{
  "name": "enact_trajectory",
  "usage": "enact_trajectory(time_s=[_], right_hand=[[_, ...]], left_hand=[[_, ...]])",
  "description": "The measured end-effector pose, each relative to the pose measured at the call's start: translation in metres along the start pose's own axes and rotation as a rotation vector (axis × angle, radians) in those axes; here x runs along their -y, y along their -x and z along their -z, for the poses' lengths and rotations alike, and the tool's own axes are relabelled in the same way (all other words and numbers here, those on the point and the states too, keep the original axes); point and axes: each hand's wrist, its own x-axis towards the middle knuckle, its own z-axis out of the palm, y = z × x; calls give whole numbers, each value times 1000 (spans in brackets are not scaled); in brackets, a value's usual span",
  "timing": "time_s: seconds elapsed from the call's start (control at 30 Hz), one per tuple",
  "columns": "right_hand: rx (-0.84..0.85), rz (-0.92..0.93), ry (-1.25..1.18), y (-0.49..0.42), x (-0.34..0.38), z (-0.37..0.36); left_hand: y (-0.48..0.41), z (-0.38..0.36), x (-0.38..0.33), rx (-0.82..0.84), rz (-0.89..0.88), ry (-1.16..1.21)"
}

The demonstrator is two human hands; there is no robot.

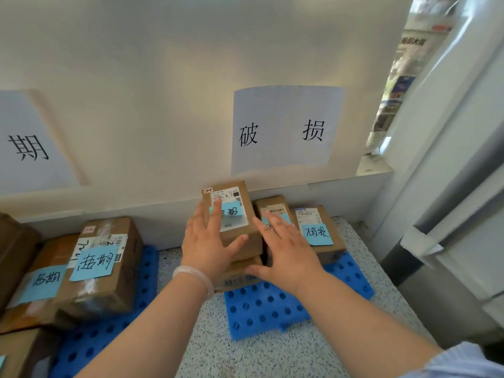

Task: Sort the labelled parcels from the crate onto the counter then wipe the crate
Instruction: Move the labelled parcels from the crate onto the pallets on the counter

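The little parcel (240, 223) sat on another box (237, 276), on the blue mat (267, 306) by the wall (136, 77). It looked light and stiff; I think its two sides were best to grab. My left hand (207, 241) lay flat on it, fingers straight. My right hand (283, 249) was spread open beside it, holding nothing.

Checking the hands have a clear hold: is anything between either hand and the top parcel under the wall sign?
Nothing visible. The left hand rests directly on the top parcel, thumb at its front edge; the right hand is beside it, over the neighbouring parcel.
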Motion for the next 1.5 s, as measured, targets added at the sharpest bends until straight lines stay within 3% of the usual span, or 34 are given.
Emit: enact_trajectory(time_s=[0.37, 0.53, 0.7, 0.9, 1.2, 1.5], right_hand=[[-116, -220, -78, 154, -68, 8], [-197, -453, -92, 261, -131, 35], [-309, -566, -80, 391, -184, 63], [-343, -837, -93, 550, -235, 69], [-269, -1201, -247, 720, -283, 18], [4, -1124, -434, 722, -278, -44]], left_hand=[[97, -60, -100, 161, -327, -134], [153, -102, -196, 249, -577, -93], [239, -141, -317, 298, -877, 6], [347, -188, -417, 383, -1078, 24], [470, -274, -452, 700, -1024, -160], [492, -315, -404, 986, -835, -402]])
